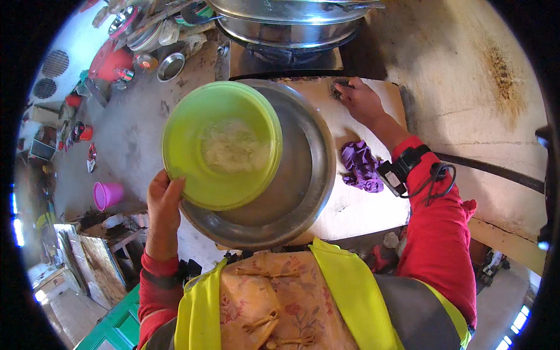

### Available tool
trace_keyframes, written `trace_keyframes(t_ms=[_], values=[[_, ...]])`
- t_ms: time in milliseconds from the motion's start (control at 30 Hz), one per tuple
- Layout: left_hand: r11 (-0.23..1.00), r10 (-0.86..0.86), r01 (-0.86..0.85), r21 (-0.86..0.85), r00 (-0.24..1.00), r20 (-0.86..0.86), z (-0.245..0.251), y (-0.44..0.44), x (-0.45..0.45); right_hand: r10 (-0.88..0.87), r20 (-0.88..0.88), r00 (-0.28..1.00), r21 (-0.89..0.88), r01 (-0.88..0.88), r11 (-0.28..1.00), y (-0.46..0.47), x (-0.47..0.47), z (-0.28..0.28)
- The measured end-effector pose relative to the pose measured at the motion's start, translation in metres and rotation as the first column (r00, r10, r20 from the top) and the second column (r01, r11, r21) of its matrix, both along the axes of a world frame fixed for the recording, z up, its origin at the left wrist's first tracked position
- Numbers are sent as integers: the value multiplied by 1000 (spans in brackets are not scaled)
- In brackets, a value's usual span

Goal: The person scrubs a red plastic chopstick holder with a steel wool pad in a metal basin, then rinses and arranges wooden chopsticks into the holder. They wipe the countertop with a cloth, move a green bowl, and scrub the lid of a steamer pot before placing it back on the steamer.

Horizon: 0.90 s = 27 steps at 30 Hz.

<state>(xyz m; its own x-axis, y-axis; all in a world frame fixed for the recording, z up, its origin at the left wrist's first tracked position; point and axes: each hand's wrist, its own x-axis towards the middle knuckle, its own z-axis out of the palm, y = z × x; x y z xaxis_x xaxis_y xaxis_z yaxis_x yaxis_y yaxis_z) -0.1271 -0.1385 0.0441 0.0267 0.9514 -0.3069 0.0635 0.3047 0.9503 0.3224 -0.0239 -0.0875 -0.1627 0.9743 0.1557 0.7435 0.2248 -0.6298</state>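
Observation:
My left hand (165, 205) grips the rim of a yellow-green plastic basin (188, 175), thumb on the inside edge. Pale, wet-looking matter (236, 146) lies in the bottom of that basin. Below it, partly covered, is a wide metal basin (321, 175) on a light board (350, 210). At the board's far edge my right hand (361, 103) has its fingers on a dark scouring pad (339, 89); how firmly they close on it is hard to see. A crumpled purple cloth (361, 166) lies between the metal basin and my right forearm.
Beyond the board a large metal steamer pot (288, 33) stands on a stove (245, 61). To the left are a small metal bowl (171, 67), a red basin (109, 61), a pink plastic cup (107, 195) and stacked dishes. A dark hose (494, 170) runs along the right side.

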Motion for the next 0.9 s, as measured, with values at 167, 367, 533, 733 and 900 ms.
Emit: trace_keyframes(t_ms=[167,367,533,733,900], values=[[1000,3,-3,17,1000,0,1,-3,4,-2,267,964,158,-42,987,32,-45,-11],[999,11,-10,-31,999,36,-1,-2,2,-3,386,922,90,-34,995,26,-27,10],[1000,-2,2,-3,1000,-15,-3,-4,0,98,344,934,138,-154,978,38,-35,2],[998,28,-31,-61,998,-55,-11,-7,2,-24,411,911,-23,36,999,33,-26,13],[999,33,-34,-26,999,-28,-9,-9,6,77,358,931,93,-118,989,47,-39,-7]])
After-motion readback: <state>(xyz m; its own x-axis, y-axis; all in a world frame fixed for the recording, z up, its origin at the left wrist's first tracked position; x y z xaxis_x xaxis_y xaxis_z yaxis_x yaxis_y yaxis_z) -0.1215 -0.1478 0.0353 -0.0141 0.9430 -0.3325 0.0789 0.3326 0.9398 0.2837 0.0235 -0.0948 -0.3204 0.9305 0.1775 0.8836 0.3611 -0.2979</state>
